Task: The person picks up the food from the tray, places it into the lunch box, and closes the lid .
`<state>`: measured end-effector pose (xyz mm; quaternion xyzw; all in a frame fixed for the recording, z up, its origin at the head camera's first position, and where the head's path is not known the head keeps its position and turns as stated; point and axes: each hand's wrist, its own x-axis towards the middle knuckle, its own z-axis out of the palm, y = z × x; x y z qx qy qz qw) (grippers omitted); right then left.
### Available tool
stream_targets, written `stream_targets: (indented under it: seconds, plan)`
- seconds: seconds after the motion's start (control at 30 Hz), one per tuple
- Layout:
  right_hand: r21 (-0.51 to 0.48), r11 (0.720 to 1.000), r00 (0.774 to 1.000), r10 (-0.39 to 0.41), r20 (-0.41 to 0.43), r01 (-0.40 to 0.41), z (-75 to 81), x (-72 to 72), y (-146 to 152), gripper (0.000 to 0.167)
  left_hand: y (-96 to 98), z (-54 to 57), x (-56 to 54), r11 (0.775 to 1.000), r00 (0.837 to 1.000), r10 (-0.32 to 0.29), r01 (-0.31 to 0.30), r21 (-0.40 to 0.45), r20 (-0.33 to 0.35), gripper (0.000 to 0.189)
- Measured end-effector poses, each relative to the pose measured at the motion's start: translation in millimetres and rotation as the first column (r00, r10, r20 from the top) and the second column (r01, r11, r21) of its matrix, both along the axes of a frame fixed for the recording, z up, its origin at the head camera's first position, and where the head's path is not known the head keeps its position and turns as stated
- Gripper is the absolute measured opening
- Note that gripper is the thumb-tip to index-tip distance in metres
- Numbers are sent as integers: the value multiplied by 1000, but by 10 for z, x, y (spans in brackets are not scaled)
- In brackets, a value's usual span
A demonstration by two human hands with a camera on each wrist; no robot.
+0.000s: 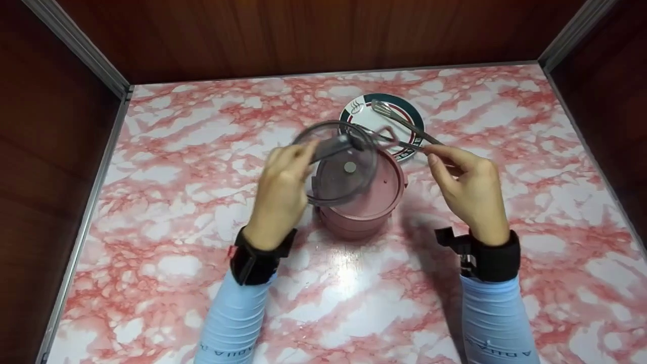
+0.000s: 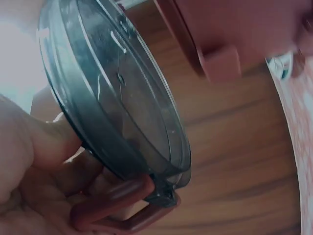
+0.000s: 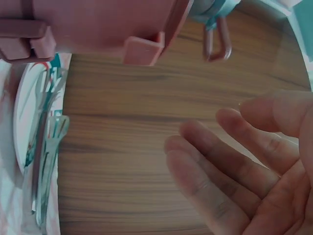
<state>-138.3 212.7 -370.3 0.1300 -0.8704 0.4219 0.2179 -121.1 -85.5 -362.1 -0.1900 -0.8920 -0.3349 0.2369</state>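
My left hand (image 1: 283, 187) grips a round, clear grey lid (image 1: 333, 177), which is tilted and overlaps the mouth of a pink canister (image 1: 354, 225) in the head view. A pink clip (image 2: 115, 203) hangs from the lid's edge beside the fingers in the left wrist view. The canister stands upright with its top uncovered. To the right of it, my right hand (image 1: 467, 184) is raised with nothing in it. Its fingers (image 3: 230, 166) are loosely extended in the right wrist view, away from the canister wall.
Behind the canister lies a white plate (image 1: 368, 121) with a green and red rim. A fork (image 1: 412, 129) and other cutlery rest across it, handles toward the right. Brown wood panels (image 1: 323, 38) border the marbled table (image 1: 172, 212) at the back and sides.
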Motion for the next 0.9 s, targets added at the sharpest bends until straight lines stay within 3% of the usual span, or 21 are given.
stream_targets:
  seconds: [0.23, 0.43, 0.6, 0.9]
  plan:
    - [-40, 999, 994, -10, -106, 6, 63, 36, -20, 16, 149, 38, -72, 992, 995, -100, 101, -81, 19, 42]
    - [-5, 995, 979, 92, -184, -95, 73, 40, -50, 20, 223, 17, -106, 977, 986, -159, 163, -135, 46, 44]
    - [85, 978, 959, 204, -198, -191, 38, 22, -98, 29, 281, -21, -122, 968, 980, -194, 200, -150, 50, 42]
    - [72, 958, 943, 285, -171, -277, -70, -26, -206, 37, 330, -73, -158, 959, 973, -227, 232, -164, 48, 41]
